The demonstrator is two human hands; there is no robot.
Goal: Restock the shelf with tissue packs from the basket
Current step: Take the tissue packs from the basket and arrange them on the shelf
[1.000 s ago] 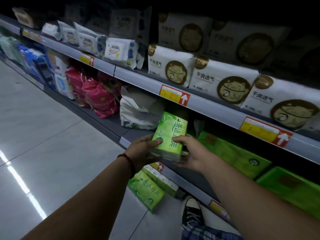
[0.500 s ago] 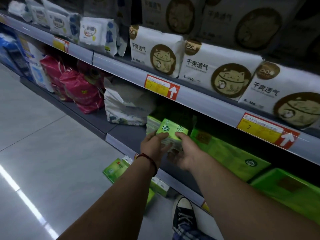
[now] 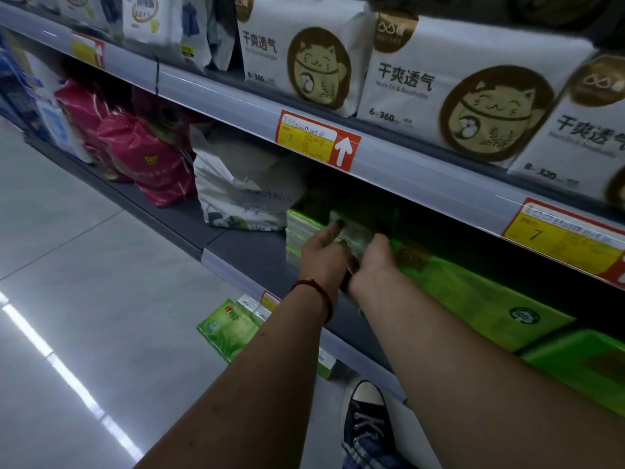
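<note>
Deep on the lower shelf (image 3: 250,255), atop a green stack (image 3: 299,223) — gripping a blurred tissue pack (image 3: 353,228), left hand (image 3: 323,257) and right hand (image 3: 375,265) curled round it. Placing step, seemingly; next, pushing flush, then releasing.

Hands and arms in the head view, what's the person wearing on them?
No sleeves or gloves: the left forearm and left hand, right forearm and right hand are bare. A thin red cord bracelet circles the left wrist; none shows on the right wrist.
</note>
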